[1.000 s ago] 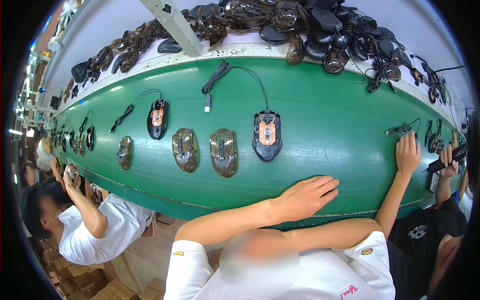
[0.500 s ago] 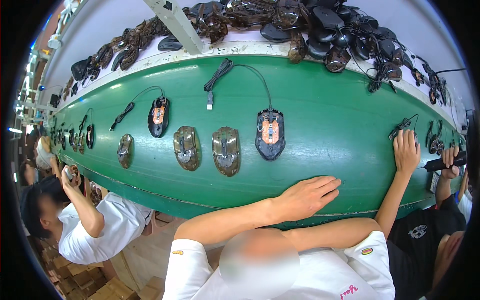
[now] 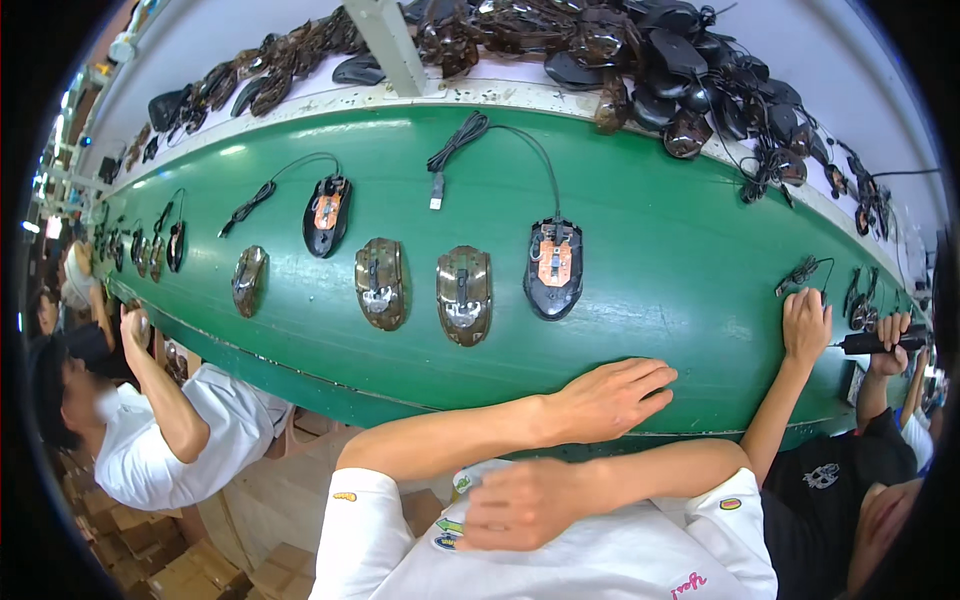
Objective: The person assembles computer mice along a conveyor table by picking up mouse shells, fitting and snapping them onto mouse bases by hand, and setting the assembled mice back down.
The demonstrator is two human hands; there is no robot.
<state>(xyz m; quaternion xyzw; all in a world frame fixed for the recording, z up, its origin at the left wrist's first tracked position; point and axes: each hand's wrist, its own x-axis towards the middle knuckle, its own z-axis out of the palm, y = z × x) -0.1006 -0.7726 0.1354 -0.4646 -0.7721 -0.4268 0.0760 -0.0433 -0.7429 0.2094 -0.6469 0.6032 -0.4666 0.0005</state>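
My left hand (image 3: 612, 398) lies palm down on the near edge of the green work surface, fingers stretched out, holding nothing. My right hand (image 3: 525, 505) is in front of my white shirt, slightly blurred, with its fingers curled; its palm side is hidden. Beyond my left hand lies an opened black computer mouse (image 3: 554, 268), its orange circuit board exposed and its cable running to a coiled bundle (image 3: 458, 142). Left of it are two translucent brown mouse top covers (image 3: 464, 296), (image 3: 381, 284). Neither hand touches these parts.
Farther left lie another cover (image 3: 249, 282) and another opened mouse (image 3: 327, 216). Many covers and mice are heaped on the back ledge (image 3: 500, 92), beside a metal post (image 3: 385, 45). A co-worker's hand (image 3: 806, 325) and a black power screwdriver (image 3: 875, 343) are at right; another co-worker (image 3: 190, 430) sits left.
The view has shifted slightly, so the parts appear a little farther right. My right hand, blurred out before, now shows in front of my shirt. My left hand stays on the surface.
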